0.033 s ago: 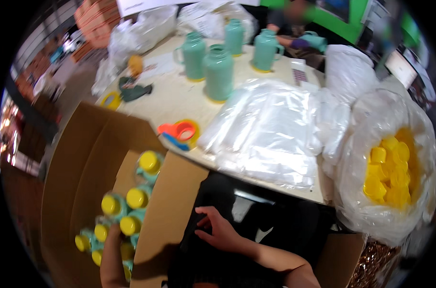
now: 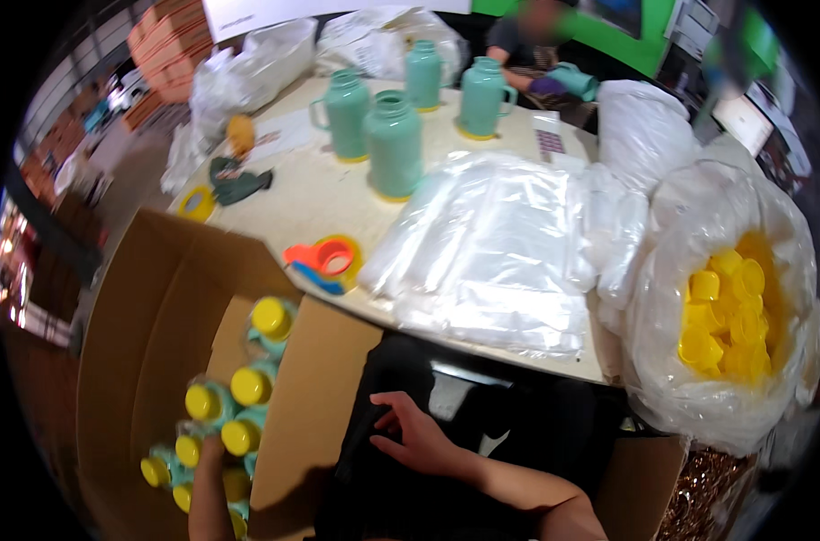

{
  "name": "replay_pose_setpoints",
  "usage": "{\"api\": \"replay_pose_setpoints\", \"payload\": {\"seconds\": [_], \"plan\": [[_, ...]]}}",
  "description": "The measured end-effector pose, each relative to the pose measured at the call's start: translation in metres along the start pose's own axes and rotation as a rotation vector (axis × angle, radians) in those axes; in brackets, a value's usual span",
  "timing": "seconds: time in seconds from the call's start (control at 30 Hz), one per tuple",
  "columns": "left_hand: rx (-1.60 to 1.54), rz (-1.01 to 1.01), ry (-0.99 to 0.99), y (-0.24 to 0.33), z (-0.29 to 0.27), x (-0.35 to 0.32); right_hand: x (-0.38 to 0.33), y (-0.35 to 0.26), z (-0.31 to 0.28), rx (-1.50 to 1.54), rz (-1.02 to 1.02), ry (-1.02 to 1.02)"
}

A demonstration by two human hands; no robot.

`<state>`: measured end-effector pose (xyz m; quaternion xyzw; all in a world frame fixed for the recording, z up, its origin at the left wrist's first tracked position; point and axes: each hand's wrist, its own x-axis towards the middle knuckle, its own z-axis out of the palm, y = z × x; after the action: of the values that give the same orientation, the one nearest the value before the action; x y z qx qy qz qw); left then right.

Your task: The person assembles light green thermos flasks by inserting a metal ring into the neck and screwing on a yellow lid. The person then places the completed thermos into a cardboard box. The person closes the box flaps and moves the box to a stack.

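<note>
My left hand (image 2: 211, 448) reaches down into an open cardboard box (image 2: 313, 388) at the lower left. Several mint-green vacuum flasks with yellow caps (image 2: 250, 386) stand in it, some in clear plastic. The hand is beside a yellow cap (image 2: 188, 450); its fingers are hidden, so I cannot tell whether it grips a flask. My right hand (image 2: 417, 440) hovers over my dark-clothed lap, just right of the box, fingers apart and holding nothing. On the table, several capless mint-green flasks (image 2: 394, 149) stand upright, most with a side handle showing.
Flat clear plastic bags (image 2: 491, 248) cover much of the table (image 2: 311, 212). A tape dispenser (image 2: 324, 261) lies near its front edge, a dark glove (image 2: 239, 181) further left. At right, a white plastic sack (image 2: 663, 361) holds yellow cups (image 2: 744, 316). Another person (image 2: 527, 45) sits beyond the table.
The whole view has shifted slightly, so the table's things appear a little further left. Both hands stay in about the same places.
</note>
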<state>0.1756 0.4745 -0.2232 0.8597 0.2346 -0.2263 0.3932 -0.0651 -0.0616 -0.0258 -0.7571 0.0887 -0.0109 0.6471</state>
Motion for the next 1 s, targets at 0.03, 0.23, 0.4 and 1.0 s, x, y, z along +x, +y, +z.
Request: {"api": "replay_pose_setpoints", "payload": {"seconds": [0.03,0.23,0.4,1.0], "plan": [[0.147,0.169,0.165,0.009,0.001,-0.019,-0.003,0.003,-0.018,-0.038,0.015,0.032],[0.154,1.168,0.499,0.258,0.080,-0.165,0.010,0.057,-0.070,-0.038,0.073,0.309],[0.297,1.766,0.103,0.521,0.249,-0.266,0.006,0.054,-0.065,0.087,0.056,0.188],[-0.220,2.078,0.147,0.549,0.202,-0.345,-0.002,0.068,-0.119,0.165,-0.228,0.798]]}}
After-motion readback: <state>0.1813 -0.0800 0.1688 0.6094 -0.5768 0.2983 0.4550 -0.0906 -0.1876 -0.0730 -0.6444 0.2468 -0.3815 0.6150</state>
